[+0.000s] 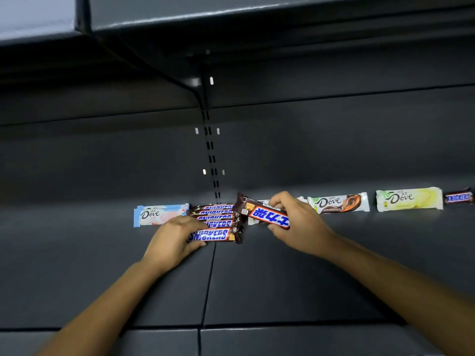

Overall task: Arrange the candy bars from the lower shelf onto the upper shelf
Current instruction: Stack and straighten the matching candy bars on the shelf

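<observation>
Several brown Snickers bars (218,217) lie side by side at the back of a dark grey shelf (282,283). My left hand (172,242) grips the left end of the nearest bar (218,235) of that row. My right hand (299,224) pinches another Snickers bar (262,211) and holds it tilted just above the shelf, right of the row. A white bar under that hand is mostly hidden.
A pale blue Dove bar (156,214) lies left of the row. To the right lie a white and brown Dove bar (339,202), a yellow Dove bar (408,199) and one more Snickers bar (458,197). Another shelf (257,19) hangs overhead.
</observation>
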The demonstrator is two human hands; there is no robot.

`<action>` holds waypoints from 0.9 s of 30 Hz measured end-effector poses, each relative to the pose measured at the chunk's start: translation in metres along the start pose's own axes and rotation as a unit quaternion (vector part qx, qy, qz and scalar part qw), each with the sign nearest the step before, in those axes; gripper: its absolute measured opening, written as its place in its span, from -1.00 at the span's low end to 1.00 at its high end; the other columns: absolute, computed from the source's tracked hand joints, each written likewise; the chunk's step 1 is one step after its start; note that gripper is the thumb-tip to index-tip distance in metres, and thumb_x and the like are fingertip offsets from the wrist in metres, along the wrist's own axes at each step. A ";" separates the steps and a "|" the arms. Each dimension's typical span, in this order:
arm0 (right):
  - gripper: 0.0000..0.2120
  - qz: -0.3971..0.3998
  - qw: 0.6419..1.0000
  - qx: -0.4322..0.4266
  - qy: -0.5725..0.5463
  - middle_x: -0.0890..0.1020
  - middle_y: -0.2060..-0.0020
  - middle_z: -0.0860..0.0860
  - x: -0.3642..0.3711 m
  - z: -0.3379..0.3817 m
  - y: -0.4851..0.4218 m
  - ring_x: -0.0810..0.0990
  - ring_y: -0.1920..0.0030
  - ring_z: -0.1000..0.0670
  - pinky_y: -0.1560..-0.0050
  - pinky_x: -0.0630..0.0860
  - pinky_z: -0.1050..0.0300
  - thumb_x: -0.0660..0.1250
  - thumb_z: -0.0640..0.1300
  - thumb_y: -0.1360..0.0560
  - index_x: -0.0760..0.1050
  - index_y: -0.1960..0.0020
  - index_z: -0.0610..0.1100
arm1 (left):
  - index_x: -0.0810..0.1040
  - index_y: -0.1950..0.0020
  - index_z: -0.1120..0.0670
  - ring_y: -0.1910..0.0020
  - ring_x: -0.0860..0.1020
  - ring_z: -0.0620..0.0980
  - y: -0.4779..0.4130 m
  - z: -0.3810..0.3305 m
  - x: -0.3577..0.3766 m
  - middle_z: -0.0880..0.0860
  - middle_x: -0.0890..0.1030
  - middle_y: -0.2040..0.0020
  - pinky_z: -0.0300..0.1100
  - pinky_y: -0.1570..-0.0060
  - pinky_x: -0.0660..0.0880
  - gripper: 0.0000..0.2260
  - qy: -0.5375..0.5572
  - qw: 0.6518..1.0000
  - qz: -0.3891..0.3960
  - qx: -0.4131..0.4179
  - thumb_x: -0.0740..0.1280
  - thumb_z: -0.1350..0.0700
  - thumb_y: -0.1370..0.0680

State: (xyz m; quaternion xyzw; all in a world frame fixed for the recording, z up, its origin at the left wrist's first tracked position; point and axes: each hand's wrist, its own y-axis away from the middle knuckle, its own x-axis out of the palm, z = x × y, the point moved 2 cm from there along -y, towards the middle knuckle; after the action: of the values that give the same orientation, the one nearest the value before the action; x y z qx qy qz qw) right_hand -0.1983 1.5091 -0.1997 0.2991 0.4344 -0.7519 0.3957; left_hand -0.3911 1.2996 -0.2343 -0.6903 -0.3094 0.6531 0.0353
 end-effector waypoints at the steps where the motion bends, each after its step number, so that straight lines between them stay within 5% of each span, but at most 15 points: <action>1: -0.62 0.002 1.000 0.002 0.005 0.48 0.02 0.16 0.002 0.003 0.000 0.48 0.05 0.15 0.20 0.36 0.42 0.39 -0.06 -0.43 0.30 -0.16 0.00 | 0.62 -0.10 0.00 0.02 0.58 0.01 0.000 0.002 0.002 -0.03 0.63 -0.01 -0.16 0.01 0.52 -0.67 -0.006 1.000 0.003 0.007 0.47 -0.04 -0.36; 8: -0.64 0.002 1.000 0.011 0.022 0.52 -0.05 0.11 0.006 0.013 0.001 0.44 -0.01 0.15 0.06 0.38 0.28 0.42 -0.04 -0.42 0.37 -0.15 -0.02 | 0.60 -0.03 0.03 0.12 0.59 0.01 -0.010 0.006 0.009 -0.04 0.61 0.08 -0.18 0.14 0.56 -0.66 -0.065 0.995 -0.007 0.077 0.55 0.01 -0.31; 17: -0.63 -0.020 0.999 -0.006 0.033 0.44 -0.04 0.11 0.006 0.018 -0.002 0.38 0.04 0.18 0.11 0.24 0.41 0.44 -0.04 -0.40 0.48 -0.16 -0.07 | 0.59 -0.10 0.00 0.02 0.56 0.00 -0.016 0.014 0.008 -0.04 0.60 0.01 -0.12 0.03 0.54 -0.62 -0.035 0.998 0.015 0.050 0.49 -0.12 -0.35; 27: -0.75 -0.003 0.997 0.027 -0.072 0.56 0.11 0.19 0.010 0.034 -0.015 0.54 0.05 0.17 0.02 0.40 0.29 0.41 -0.05 -0.43 0.57 -0.11 0.01 | 0.51 -0.24 -0.01 -0.05 0.51 -0.01 -0.014 0.011 0.004 -0.04 0.56 -0.06 -0.07 -0.03 0.51 -0.45 -0.014 0.999 0.015 0.037 0.29 -0.32 -0.38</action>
State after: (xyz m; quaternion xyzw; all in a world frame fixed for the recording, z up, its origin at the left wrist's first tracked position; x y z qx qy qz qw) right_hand -0.2193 1.4799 -0.1862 0.2535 0.3849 -0.7842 0.4155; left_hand -0.4070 1.3086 -0.2329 -0.6840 -0.2752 0.6740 0.0465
